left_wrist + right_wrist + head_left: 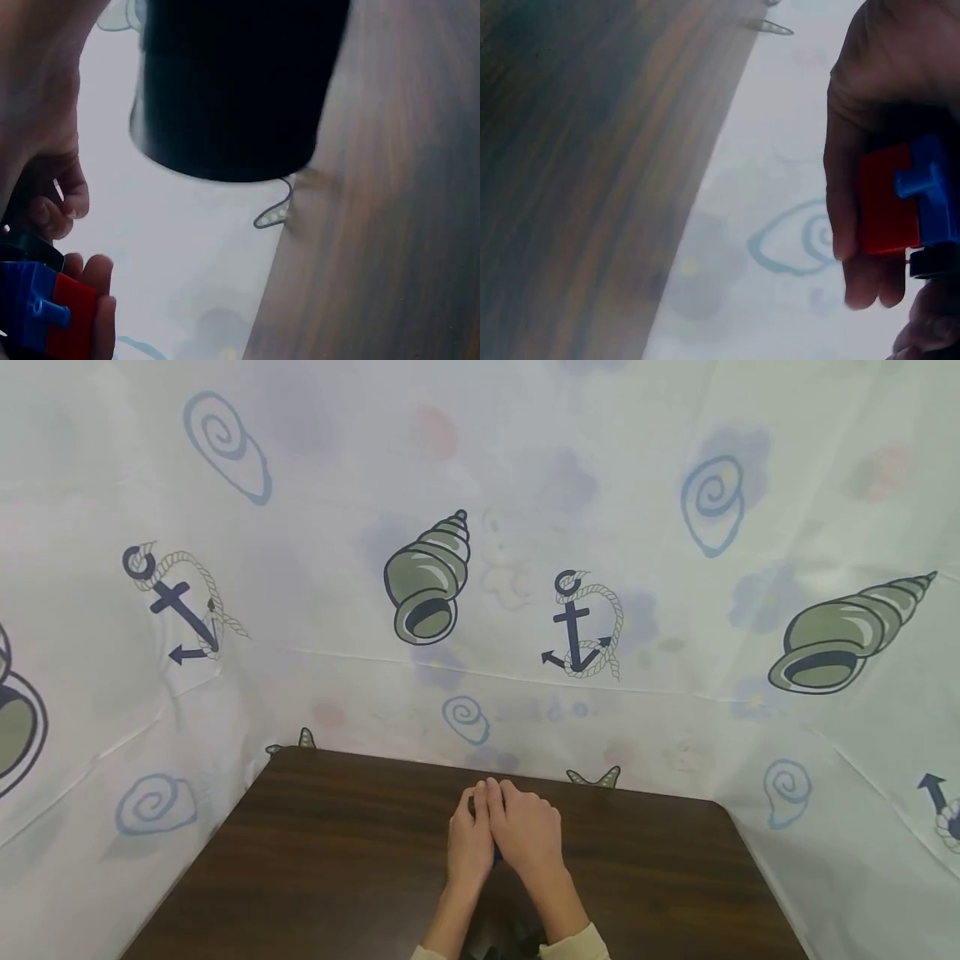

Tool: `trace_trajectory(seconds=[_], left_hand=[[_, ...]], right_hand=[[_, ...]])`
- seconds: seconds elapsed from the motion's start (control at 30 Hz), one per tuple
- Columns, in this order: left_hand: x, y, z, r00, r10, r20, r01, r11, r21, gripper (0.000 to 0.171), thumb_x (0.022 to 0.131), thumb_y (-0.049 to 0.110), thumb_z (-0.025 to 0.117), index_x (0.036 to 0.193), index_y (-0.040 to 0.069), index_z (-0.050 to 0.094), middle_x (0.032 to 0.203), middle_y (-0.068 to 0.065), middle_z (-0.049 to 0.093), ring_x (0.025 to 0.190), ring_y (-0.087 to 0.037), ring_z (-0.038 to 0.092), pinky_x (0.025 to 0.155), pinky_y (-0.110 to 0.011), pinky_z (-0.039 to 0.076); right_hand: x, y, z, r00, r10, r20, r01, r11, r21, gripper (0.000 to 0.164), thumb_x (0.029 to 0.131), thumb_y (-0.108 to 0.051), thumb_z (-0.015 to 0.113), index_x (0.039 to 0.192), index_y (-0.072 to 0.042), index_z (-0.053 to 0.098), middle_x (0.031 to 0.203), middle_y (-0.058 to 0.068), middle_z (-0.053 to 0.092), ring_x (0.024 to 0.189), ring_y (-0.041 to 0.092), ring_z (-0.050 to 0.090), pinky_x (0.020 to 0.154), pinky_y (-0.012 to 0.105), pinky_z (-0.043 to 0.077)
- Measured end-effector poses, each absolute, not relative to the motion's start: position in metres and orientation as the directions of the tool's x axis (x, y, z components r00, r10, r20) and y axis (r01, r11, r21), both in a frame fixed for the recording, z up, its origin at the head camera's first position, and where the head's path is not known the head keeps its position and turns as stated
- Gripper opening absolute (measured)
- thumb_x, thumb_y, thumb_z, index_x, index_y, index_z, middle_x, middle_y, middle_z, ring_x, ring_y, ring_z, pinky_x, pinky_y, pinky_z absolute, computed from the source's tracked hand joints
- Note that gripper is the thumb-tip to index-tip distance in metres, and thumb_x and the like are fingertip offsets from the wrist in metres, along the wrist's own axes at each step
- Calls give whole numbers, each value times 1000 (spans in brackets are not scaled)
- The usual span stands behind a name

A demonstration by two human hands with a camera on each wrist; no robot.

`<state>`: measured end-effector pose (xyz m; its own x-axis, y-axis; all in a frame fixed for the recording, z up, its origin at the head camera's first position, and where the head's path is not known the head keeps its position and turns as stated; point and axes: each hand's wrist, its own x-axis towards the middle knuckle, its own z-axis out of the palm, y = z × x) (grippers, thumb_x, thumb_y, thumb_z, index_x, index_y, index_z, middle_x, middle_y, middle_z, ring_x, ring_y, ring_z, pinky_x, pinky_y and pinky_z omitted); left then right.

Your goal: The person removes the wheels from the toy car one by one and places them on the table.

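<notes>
Both hands meet over the table [337,827] in the head view, around a small red and blue plastic toy [889,199]. The toy has a blue peg on its side and a black wheel-like part [934,261]. My right hand [528,827] grips the red part, its fingers curled along it. The left hand [470,839] holds the toy from the other side, with bent fingers [56,202] near the black part. From the head view the hands hide most of the toy. Its exact kind cannot be told.
A patterned white cloth [517,452] with shells and anchors hangs behind and on both sides of the dark wood table. A large black rounded object [232,90] fills the top of the left wrist view; its kind is unclear.
</notes>
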<state>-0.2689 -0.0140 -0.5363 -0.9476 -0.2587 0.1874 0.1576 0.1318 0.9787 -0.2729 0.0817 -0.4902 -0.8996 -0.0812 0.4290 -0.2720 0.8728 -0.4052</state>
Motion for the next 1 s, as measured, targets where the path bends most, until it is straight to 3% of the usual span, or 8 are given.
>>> trace_trajectory(seconds=[0.23, 0.47, 0.6, 0.8, 1.0], left_hand=[[-262, -20, -533, -941, -267, 207, 181, 119, 976, 56, 116, 56, 37, 132, 11, 68, 67, 3, 67, 58, -13, 62, 60, -29, 51], [-260, -26, -526, -932, -270, 243, 247, 19, 969, 51, 117, 47, 40, 122, 5, 67, 77, -3, 65, 63, -13, 63, 58, -28, 52], [-259, -29, -522, -917, -286, 277, 267, 76, 961, 44, 117, 45, 41, 121, 10, 68, 71, 0, 65, 58, -11, 61, 55, -28, 51], [-255, -38, -514, -898, -283, 337, 281, 222, 934, 34, 117, 40, 44, 122, 18, 69, 76, 3, 71, 63, -8, 62, 64, -31, 55], [-253, -47, -508, -909, -240, 340, 256, 321, 912, 35, 117, 42, 45, 124, 16, 68, 65, 4, 61, 53, -8, 53, 56, -31, 49]], right_hand=[[-270, 74, -499, -832, -30, 555, -375, 768, -520, 43, 113, -42, 54, 75, -24, 62, 54, -11, 52, 47, 5, 47, 47, 26, 37], [-268, 65, -496, -811, 0, 586, -425, 689, -587, 44, 109, -35, 60, 68, -23, 50, 52, -15, 34, 44, 1, 31, 46, 24, 28], [-269, 62, -494, -777, -40, 628, -463, 713, -527, 44, 110, -29, 58, 69, -22, 47, 54, -16, 32, 45, -1, 27, 46, 21, 25], [-271, 62, -495, -637, -134, 759, -547, 772, -323, 41, 108, -16, 56, 70, -17, 43, 52, -13, 28, 45, -4, 16, 45, 16, 16], [-275, 63, -495, -530, -203, 824, -596, 779, -192, 33, 104, -10, 53, 72, -13, 44, 49, -10, 34, 45, -4, 17, 43, 13, 15]])
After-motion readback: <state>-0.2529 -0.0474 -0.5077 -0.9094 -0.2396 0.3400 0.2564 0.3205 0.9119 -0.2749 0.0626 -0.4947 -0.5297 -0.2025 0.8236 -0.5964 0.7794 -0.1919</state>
